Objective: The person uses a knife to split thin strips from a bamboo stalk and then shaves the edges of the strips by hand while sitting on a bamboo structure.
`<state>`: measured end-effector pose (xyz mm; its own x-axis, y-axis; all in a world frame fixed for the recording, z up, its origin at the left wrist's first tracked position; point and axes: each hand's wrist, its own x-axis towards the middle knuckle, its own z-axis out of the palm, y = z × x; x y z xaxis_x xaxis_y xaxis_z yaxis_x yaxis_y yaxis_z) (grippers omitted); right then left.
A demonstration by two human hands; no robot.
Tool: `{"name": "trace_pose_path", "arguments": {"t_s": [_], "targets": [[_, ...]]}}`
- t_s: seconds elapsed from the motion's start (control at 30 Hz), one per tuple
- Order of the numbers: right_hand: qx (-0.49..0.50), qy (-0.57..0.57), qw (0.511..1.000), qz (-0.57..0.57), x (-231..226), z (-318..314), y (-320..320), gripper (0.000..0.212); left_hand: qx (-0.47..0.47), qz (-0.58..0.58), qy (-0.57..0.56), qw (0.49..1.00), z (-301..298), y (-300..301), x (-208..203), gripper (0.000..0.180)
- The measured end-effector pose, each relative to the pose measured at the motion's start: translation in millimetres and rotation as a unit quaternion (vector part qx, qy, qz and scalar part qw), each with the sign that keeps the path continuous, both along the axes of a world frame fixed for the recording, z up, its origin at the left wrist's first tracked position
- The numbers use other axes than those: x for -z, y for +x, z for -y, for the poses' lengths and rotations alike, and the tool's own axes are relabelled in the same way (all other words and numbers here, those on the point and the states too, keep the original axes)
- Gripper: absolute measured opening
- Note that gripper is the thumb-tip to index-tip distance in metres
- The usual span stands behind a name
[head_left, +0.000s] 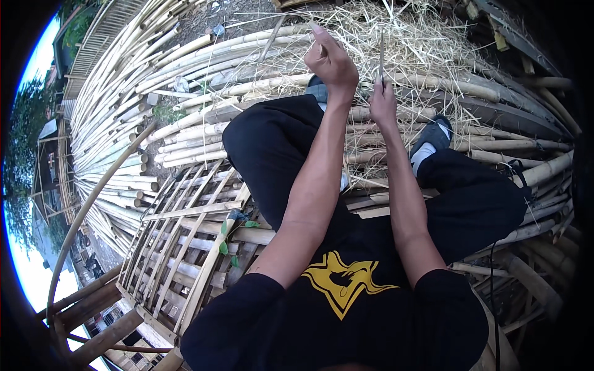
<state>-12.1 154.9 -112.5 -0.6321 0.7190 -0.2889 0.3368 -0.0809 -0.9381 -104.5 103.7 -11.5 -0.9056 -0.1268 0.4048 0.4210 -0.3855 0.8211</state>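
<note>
My right hand (383, 104) is closed round the handle of a knife (381, 59), whose narrow blade points away from me over the straw-like shavings. To its left, my left hand (334, 65) is raised with the fingers curled in and the thumb stretched forward. Whatever it may hold is too thin or too hidden to make out. The two hands are apart, both above a heap of pale bamboo shavings (421, 46). Under and around the shavings lie bamboo poles (458, 86).
A woven bamboo lattice (179, 229) stands at my left, with a few green leaves (224, 247) on its edge. Long bamboo poles (105, 154) are stacked at the far left. A curved bamboo strip (93, 198) arches there. My shoe (433, 133) rests among poles at right.
</note>
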Motion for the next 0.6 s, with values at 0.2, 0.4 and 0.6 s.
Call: {"name": "trace_pose_path", "arguments": {"t_s": [0.2, 0.4, 0.6], "targets": [[0.014, 0.25, 0.934, -0.254, -100.1, 11.0, 0.9, 0.028, 0.002, 0.009, 0.004, 1.0, -2.5, 3.7, -4.4, 0.052], [-0.107, 0.229, 0.937, 0.24, 80.5, 39.4, 30.2, 0.038, -0.022, -0.033, -0.021, 0.999, 0.5, 5.1, 3.1, 0.054], [-0.035, -0.591, 0.803, -0.065, 51.0, -4.4, 6.4, 0.036, -0.013, -0.04, -0.014, 0.999, -1.5, -0.4, 9.8, 0.052]]}}
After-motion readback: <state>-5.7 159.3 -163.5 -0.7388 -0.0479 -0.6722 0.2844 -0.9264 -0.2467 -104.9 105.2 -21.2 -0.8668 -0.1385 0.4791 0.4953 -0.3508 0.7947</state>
